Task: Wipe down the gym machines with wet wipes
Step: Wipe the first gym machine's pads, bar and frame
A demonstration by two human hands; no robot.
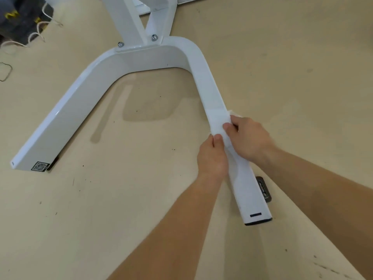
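A white U-shaped base of a gym machine (141,57) lies on the beige floor, with two legs running toward me. A white wet wipe (219,123) is wrapped over the right leg (210,91) about two thirds down. My left hand (212,156) grips the leg's left side with the thumb on the wipe. My right hand (248,138) grips the leg's right side, thumb pressing the wipe from above. The wipe's far edge pokes out above my right hand.
The left leg (56,130) ends near a QR sticker (39,166). A dark foot pad (263,188) sits beside the right leg's end. Two bolts (154,37) hold white uprights at the top. A dark bag with white cords (22,19) lies at the upper left.
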